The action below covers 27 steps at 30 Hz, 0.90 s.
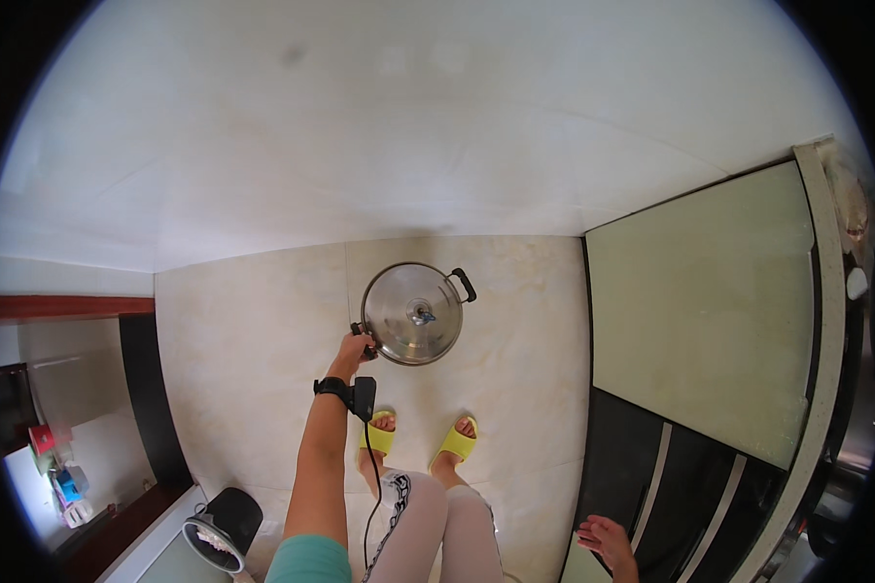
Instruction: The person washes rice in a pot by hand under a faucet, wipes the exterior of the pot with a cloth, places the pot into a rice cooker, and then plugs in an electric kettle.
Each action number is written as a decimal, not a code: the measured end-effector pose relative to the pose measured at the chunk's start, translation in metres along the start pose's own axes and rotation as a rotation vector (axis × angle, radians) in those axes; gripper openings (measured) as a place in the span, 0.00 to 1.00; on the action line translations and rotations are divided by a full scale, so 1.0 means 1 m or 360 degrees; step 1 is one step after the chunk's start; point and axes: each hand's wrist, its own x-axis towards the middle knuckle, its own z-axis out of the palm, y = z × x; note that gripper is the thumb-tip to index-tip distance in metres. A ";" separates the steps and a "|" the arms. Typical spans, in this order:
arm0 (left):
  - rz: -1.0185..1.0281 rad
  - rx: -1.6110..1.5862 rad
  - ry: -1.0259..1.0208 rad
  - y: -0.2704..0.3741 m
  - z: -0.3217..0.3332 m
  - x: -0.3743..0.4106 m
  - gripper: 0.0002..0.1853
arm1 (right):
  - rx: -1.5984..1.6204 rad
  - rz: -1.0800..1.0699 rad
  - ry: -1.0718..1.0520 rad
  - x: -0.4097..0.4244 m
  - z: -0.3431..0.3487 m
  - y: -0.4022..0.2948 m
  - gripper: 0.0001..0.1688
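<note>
A round stainless steel pot with a metal lid (401, 328) is at the centre of the view, in front of my feet. It has two black side handles (464, 285). My left hand (357, 347) grips the handle at its lower left. On that wrist is a black strap with a small black device (364, 398), and a cable runs down from it. My right hand (602, 538) is at the lower right, near the dark cabinet front, with its fingers apart and nothing in them.
A white wall (408, 131) stands beyond the pot. On the right are a pale cabinet panel (700, 313), dark drawers with long handles (653, 474) and a counter edge (831, 321). At lower left, a black bin (237, 514) holds rubbish; a dark door threshold (149, 393) lies further left.
</note>
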 end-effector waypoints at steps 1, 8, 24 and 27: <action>-0.0017 -0.0012 -0.0006 -0.002 -0.001 0.008 0.08 | -0.0004 0.0032 0.0009 0.006 0.001 0.006 0.19; -0.0008 0.0016 -0.0087 -0.003 -0.005 0.051 0.09 | 0.0003 0.0099 0.0039 0.027 0.002 0.030 0.18; 0.0089 0.0002 0.0415 0.005 -0.002 0.075 0.06 | -0.0136 0.0024 0.0089 0.050 -0.005 0.035 0.19; 0.0080 -0.0027 0.0438 0.010 -0.004 0.083 0.07 | -0.0086 0.0022 0.0111 0.057 -0.008 0.046 0.19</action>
